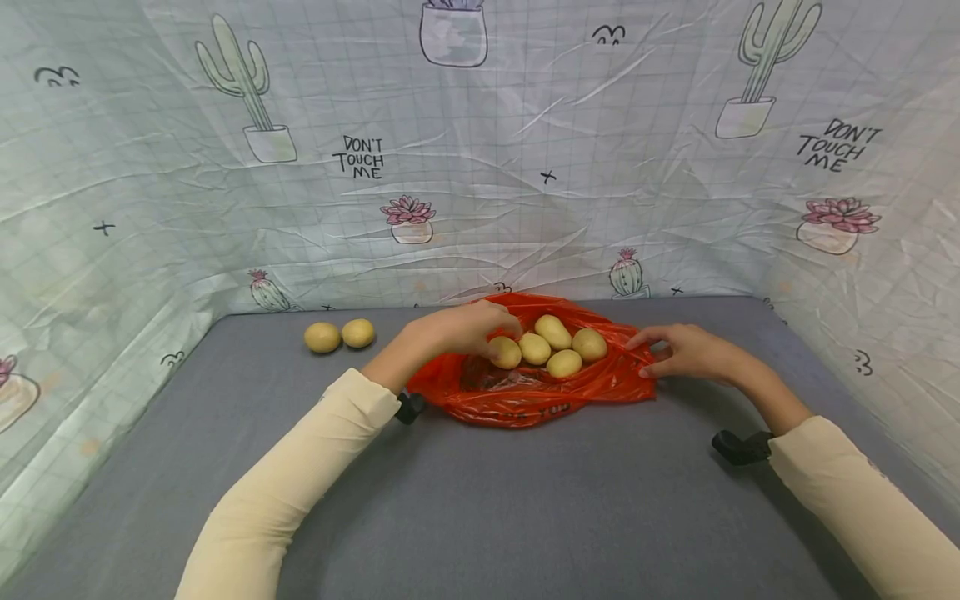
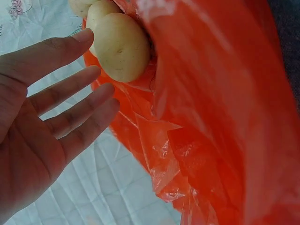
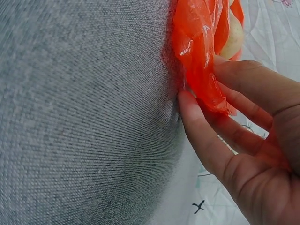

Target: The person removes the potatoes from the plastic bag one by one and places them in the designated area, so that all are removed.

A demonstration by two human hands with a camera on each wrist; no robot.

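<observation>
A red plastic bag (image 1: 517, 410) lies spread with its mouth open and several yellow potatoes (image 1: 564, 363) inside. My left hand (image 1: 476, 327) reaches over the bag's left side, above the nearest potato (image 1: 505, 352). In the left wrist view, the left hand (image 2: 51, 103) has its fingers extended, with the thumb tip right at a potato (image 2: 121, 49). At the bag's right end is my right hand (image 1: 690, 352). The right wrist view shows the right hand (image 3: 253, 136) with thumb and fingers on either side of the bag's gathered edge (image 3: 201, 70), holding it.
Two more potatoes, a left one (image 1: 322, 337) and a right one (image 1: 358, 333), sit side by side on the grey table (image 1: 480, 508), left of the bag. A pale cloth printed with cactus drawings (image 1: 480, 150) hangs behind and along both sides.
</observation>
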